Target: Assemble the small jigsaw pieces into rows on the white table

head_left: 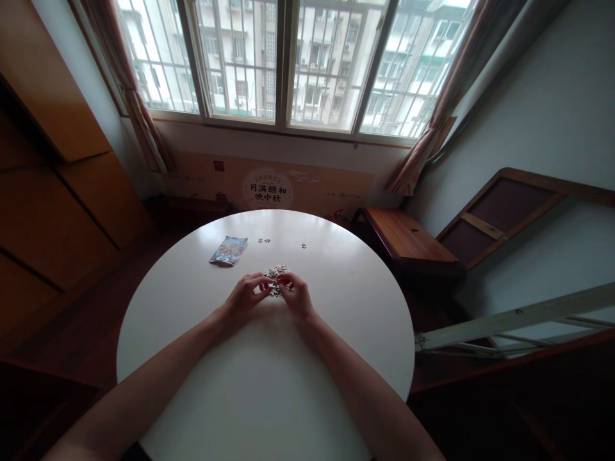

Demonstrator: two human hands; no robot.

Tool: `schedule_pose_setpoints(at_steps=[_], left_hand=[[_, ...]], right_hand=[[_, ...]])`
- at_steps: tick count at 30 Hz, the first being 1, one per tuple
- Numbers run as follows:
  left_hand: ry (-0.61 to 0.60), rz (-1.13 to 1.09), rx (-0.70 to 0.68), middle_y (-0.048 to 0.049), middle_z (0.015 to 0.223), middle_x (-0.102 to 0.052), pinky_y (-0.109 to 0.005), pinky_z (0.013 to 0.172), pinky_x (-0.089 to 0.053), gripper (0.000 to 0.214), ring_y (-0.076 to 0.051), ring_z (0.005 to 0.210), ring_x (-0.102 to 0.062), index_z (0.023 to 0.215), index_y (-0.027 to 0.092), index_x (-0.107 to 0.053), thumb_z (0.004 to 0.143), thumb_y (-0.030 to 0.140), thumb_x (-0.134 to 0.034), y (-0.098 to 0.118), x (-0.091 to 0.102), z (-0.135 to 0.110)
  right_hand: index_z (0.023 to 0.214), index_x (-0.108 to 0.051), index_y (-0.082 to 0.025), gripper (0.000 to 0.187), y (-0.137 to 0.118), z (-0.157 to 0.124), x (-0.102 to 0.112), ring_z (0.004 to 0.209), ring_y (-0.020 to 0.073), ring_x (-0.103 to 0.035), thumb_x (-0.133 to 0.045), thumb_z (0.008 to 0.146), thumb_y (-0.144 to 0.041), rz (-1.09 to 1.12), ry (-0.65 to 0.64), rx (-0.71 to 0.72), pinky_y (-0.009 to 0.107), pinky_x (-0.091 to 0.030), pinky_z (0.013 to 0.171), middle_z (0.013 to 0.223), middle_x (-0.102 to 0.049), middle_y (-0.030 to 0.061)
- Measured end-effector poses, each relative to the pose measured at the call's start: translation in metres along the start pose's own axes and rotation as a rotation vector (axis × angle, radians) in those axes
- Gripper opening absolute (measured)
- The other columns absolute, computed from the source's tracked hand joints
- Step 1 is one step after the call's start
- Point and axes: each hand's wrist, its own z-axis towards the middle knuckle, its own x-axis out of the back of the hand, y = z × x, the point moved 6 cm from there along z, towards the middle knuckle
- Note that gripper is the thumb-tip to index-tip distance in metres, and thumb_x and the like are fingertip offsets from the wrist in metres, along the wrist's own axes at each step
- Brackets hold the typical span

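A small heap of jigsaw pieces [277, 271] lies on the round white table [254, 390], partly covered by my fingers. My left hand [248, 292] is at the heap's left side, its thumb and forefinger curled together on what looks like a small pale jigsaw piece. From the right, my right hand [296, 296] reaches over the heap with bent fingers pinched close to the left fingertips. Whatever it grips is too small to make out. Both wrists hover low above the tabletop.
Beyond the heap lie a few loose jigsaw pieces [264, 241] and a single piece [303, 246]. A colourful printed packet [229, 251] rests at the back left. A wooden bench [408, 235] stands behind the table's right edge, and wooden cabinets [91, 205] are to the left.
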Motion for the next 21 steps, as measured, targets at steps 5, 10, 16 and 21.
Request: schedule_pose_setpoints(at_steps=[5,10,16,21], left_hand=[[0.001,0.024,-0.012,-0.0035,0.078,-0.064,-0.024,0.068,-0.046,0.012,-0.013,0.07,-0.059,0.084,0.019,-0.068,0.083,0.023,-0.057,-0.0007,0.0004,-0.0003],[0.013,0.009,-0.004,-0.0038,0.079,-0.064,-0.023,0.064,-0.045,0.014,-0.013,0.069,-0.059,0.085,0.019,-0.069,0.084,0.026,-0.057,0.0006,0.001,-0.0007],[0.033,-0.006,-0.02,-0.0033,0.079,-0.063,-0.021,0.063,-0.044,0.013,-0.012,0.068,-0.057,0.086,0.019,-0.069,0.084,0.026,-0.058,0.0018,0.0021,-0.0011],[0.042,-0.018,-0.034,-0.0032,0.078,-0.063,-0.021,0.064,-0.045,0.012,-0.012,0.068,-0.058,0.084,0.018,-0.068,0.083,0.023,-0.058,-0.0016,0.0007,-0.0009]], right_hand=[[0.088,-0.066,-0.02,0.018,0.0031,0.0008,-0.0002,0.08,0.0164,-0.061,-0.052,0.076,-0.017,-0.011,0.008,-0.02,0.028,-0.048,0.073,0.087,-0.069,0.0023],[0.088,-0.067,-0.02,0.018,-0.0005,-0.0003,0.0002,0.081,0.016,-0.061,-0.054,0.076,-0.016,-0.01,-0.016,0.004,0.028,-0.048,0.074,0.087,-0.069,0.0018],[0.087,-0.068,-0.02,0.018,-0.0004,-0.0002,0.0002,0.08,0.0164,-0.061,-0.055,0.076,-0.016,-0.006,-0.018,0.007,0.028,-0.048,0.073,0.085,-0.069,0.002],[0.089,-0.068,-0.019,0.017,0.0,0.0,0.0,0.081,0.0175,-0.061,-0.057,0.076,-0.016,0.013,-0.001,0.025,0.029,-0.048,0.073,0.087,-0.069,0.0035]])
